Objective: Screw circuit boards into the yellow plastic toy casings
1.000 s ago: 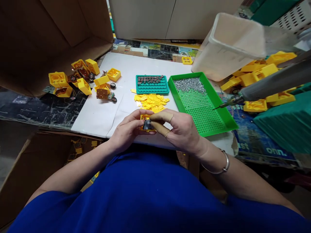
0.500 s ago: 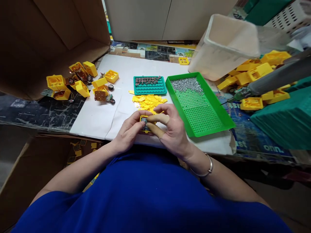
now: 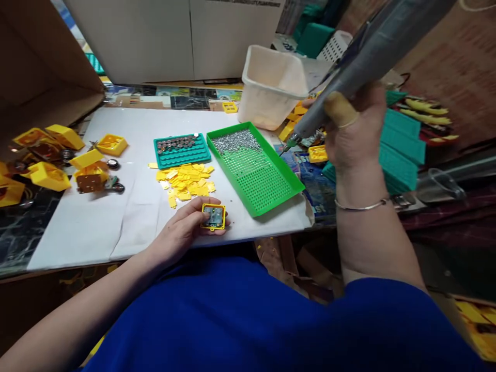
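My left hand (image 3: 189, 221) is closed around a small square yellow plastic case (image 3: 213, 217) with a grey-green circuit board inside, its open face up. The thumb presses on the board at the left. My right hand (image 3: 354, 124) is raised at the right, wrapped round a grey electric screwdriver (image 3: 329, 103), with covers on some fingers. The screwdriver's bit points down and left, near the right rim of a green perforated tray (image 3: 267, 194) that holds small silver screws (image 3: 238, 140). Flat yellow plastic pieces (image 3: 186, 181) lie piled beyond my left hand.
A teal tray (image 3: 182, 160) holds round metal cells. Yellow housings (image 3: 50, 175) with wires and wheels sit at the left, near a cardboard box (image 3: 46, 62). Behind the green tray stands a whitish plastic bin (image 3: 271, 93). Teal trays (image 3: 399, 155) are stacked at the right.
My right hand has left the yellow case and moved up and right to grip the screwdriver. My left hand still holds the case. The view has turned to the right.
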Tool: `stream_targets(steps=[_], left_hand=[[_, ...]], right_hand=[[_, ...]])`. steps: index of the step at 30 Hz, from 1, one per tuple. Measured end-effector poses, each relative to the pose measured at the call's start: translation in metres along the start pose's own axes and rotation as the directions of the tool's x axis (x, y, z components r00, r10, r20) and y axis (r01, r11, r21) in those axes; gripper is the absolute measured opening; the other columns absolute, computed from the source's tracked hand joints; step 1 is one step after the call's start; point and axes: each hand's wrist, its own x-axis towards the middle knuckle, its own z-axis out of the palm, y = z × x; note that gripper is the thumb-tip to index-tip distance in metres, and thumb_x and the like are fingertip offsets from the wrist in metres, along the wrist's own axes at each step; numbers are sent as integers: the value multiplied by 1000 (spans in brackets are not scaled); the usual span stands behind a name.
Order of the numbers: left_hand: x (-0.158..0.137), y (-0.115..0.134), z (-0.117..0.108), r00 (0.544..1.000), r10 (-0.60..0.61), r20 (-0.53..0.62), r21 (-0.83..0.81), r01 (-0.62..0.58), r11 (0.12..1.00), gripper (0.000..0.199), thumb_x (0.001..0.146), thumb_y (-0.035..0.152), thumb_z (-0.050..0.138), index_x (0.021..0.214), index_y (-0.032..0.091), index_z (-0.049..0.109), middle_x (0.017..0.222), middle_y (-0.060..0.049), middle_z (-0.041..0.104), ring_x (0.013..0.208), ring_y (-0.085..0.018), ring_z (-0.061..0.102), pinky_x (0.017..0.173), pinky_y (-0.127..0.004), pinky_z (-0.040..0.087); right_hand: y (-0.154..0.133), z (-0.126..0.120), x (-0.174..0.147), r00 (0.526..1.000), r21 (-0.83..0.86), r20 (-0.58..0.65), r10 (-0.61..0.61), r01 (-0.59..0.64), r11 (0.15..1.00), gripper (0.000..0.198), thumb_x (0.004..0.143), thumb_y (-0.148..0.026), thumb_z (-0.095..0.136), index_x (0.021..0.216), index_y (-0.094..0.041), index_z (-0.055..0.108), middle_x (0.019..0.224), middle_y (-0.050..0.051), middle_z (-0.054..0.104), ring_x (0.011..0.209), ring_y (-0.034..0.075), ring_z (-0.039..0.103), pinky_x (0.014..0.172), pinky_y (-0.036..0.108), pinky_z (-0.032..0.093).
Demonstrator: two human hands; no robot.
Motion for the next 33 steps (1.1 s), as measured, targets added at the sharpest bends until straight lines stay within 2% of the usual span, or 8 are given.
stream_targets(steps=[2,4,6,10,14,18,26,33], left_hand=[[7,-1,6,1000,-17,22,-9,17,1000,30,80,23,64,109,16,59,93,-7,73,90,-23,73,78,-34,60],[13,-2,10,999,-30,25,-17,30,999,30,80,23,65,108,16,60,93,-6,73,90,-22,73,79,-34,60],[15,-2,11,999,-42,12,-14,42,999,29,80,23,66,108,16,59,95,-6,73,91,-22,73,80,-35,60],[14,0,11,998,-62,-5,6,62,998,32,81,25,67,111,17,58,100,-8,74,93,-23,73,82,-36,60],[13,-1,10,997,-73,-10,-2,73,997,31,82,25,67,111,17,58,102,-8,74,94,-25,73,84,-38,60],[13,-1,11,997,-76,-16,-5,76,997,33,81,26,67,111,17,58,102,-9,74,95,-25,73,84,-38,60],[13,1,15,998,-68,-17,0,68,998,33,81,26,68,110,16,58,100,-8,74,93,-23,73,82,-34,60],[15,1,15,998,-51,-28,0,51,999,32,79,24,68,109,15,59,95,-7,73,87,-22,73,81,-36,61]], right_hand=[[-6,16,-5,981,190,-117,153,-129,973,19,94,-32,61,102,-26,45,88,-1,56,71,10,67,62,22,55],[-14,32,-11,949,200,-187,255,-217,955,12,98,-26,55,94,-25,44,75,-4,54,55,7,59,53,20,51],[-16,46,-16,940,126,-227,255,-232,965,17,101,-32,51,86,-24,45,65,-5,52,49,7,53,48,21,48],[-5,61,-24,954,17,-263,141,-142,990,41,100,-53,43,71,-24,45,53,-4,48,44,9,47,44,25,45],[10,62,-28,962,-81,-240,132,-155,985,42,101,-55,37,81,-22,54,52,-3,52,44,10,48,45,27,45],[19,58,-31,961,-128,-179,211,-235,963,44,103,-54,31,91,-22,59,53,-2,54,48,10,53,47,25,48],[12,62,-29,940,34,-257,223,-222,975,44,96,-65,41,83,-25,55,62,-1,61,42,11,49,41,30,45],[-5,58,-15,932,88,-258,256,-241,966,46,94,-68,44,86,-23,50,77,3,67,58,10,61,53,27,50]])
